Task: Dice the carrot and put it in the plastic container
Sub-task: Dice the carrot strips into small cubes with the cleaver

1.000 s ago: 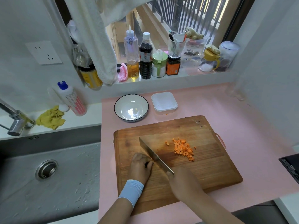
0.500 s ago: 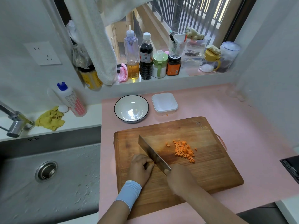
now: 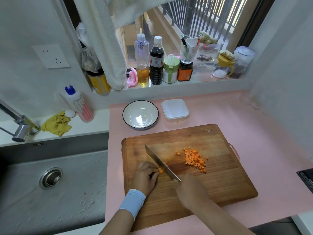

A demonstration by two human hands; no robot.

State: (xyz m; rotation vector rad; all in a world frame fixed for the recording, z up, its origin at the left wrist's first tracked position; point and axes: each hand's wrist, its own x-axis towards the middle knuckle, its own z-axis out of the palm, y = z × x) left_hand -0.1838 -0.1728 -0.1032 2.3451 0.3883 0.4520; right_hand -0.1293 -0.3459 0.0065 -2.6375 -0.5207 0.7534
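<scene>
A wooden cutting board [image 3: 220,180] lies on the pink counter. On its middle sits a pile of diced carrot [image 3: 194,159]. My left hand [image 3: 145,177], with curled fingers, holds down a small piece of carrot [image 3: 160,170] near the board's left side. My right hand [image 3: 191,190] grips the handle of a cleaver [image 3: 160,162], whose blade rests against the carrot piece by my left fingertips. The white plastic container [image 3: 174,110] stands behind the board, beyond the carrot pile.
A white bowl [image 3: 140,114] with a dark rim sits left of the container. A steel sink [image 3: 50,180] lies to the left of the counter. Bottles and jars line the window sill [image 3: 169,83]. A dark object [image 3: 306,178] sits at the right edge.
The cleaver blade has shifted slightly left along the carrot piece, and an orange end of it now shows at my left fingertips. The diced pile has not moved.
</scene>
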